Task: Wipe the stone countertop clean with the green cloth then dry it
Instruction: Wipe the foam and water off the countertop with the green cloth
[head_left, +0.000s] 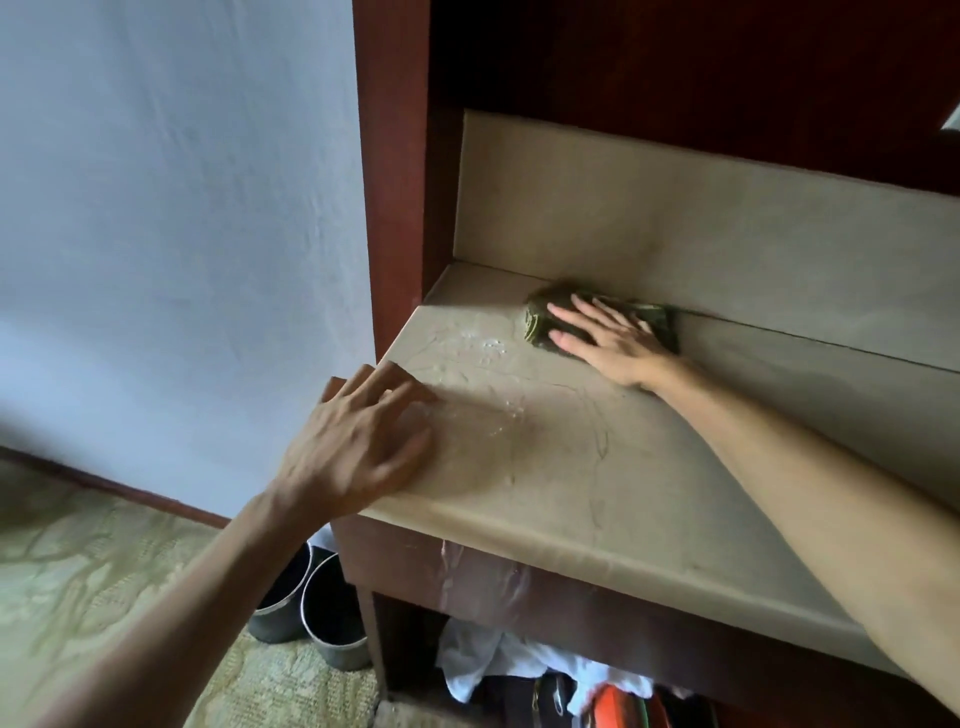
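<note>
Left hand (358, 441) splayed, right hand (608, 338) flat on green cloth (540, 319)

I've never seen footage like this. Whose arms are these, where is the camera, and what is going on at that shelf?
No machine here: a person wears a camera on the head, looking down at their own two arms. The right hand presses flat on a green cloth at the back of the stone countertop, wiping it. The left hand rests on the counter's near left corner, holding nothing. White specks and wet-looking streaks lie on the stone. Below, two metal containers stand on the floor.
</note>
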